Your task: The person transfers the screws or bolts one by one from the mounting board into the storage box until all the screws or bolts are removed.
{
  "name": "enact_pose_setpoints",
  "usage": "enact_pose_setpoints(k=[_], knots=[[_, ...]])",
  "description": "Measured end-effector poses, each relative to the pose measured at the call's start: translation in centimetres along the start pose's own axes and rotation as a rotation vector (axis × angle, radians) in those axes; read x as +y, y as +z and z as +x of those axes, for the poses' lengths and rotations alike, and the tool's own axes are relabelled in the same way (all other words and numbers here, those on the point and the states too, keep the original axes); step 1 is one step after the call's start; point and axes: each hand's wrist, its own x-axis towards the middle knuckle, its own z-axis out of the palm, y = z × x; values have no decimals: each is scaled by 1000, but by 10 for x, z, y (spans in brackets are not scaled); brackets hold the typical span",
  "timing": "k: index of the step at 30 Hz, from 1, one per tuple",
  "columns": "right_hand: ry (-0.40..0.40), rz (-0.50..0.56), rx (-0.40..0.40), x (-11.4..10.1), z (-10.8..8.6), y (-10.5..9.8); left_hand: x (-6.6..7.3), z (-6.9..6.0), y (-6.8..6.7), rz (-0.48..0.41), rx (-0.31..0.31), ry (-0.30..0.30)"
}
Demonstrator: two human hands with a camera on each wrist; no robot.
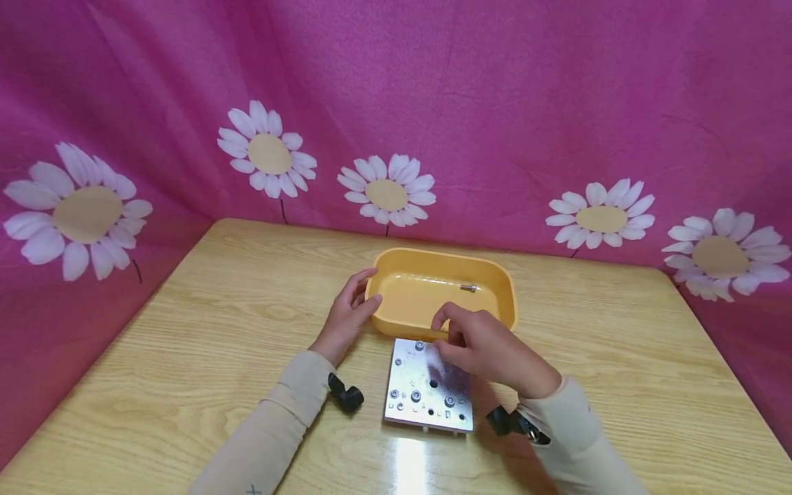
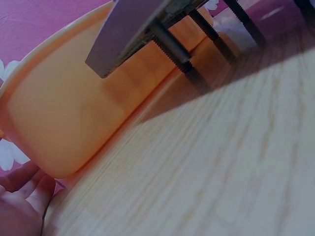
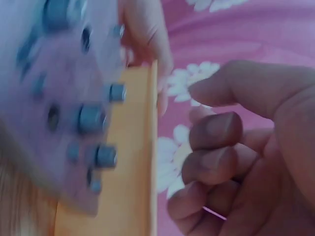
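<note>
The left hand (image 1: pixel 346 320) holds the left end of a yellow tray (image 1: pixel 402 328), its thumb at the rim and its fingers along the outside. One bolt (image 1: pixel 469 288) lies inside the tray. In front stands a metal plate (image 1: pixel 408 378) with several bolts through it; the left wrist view shows threaded shanks (image 2: pixel 170 46) beneath the plate (image 2: pixel 115 46). Above the plate's back right part is the right hand (image 1: pixel 489 347), thumb and forefinger apart. Loosely curled fingers (image 3: pixel 211 167) show in the right wrist view, with nothing seen between them.
All of this is on a light wooden table (image 1: pixel 260 289). A pink cloth (image 1: pixel 495 103) with white flowers hangs behind and at both sides. Black wrist devices (image 1: pixel 346 395) sit on both sleeves, close to the plate's left and right sides.
</note>
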Motion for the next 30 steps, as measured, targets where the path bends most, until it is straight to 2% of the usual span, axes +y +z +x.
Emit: enact_pose_setpoints(k=[7,11,13,15,17,20,22,30], knots=[[-95,-84,-176,-25,-6,13,0,-1,0,-18,-14,18],[-142,-130,-231,-34,-8,23,-1,0,0,-26,-18,14],[-140,-134,-256,-37,-8,27,0,0,-1,-28,-24,14],[-142,-145,-272,-39,-8,30,8,-3,0,-35,-37,-1],[-138,-143,-288,-39,-7,33,8,-3,-1,-43,-46,-1],[-139,-154,-299,-40,-7,37,8,-3,-1,-39,-42,-10],[-137,-170,-300,-40,-7,39,0,0,-1,-29,-27,0],[-109,-213,-303,-42,-5,45,-1,0,0,-34,-14,3]])
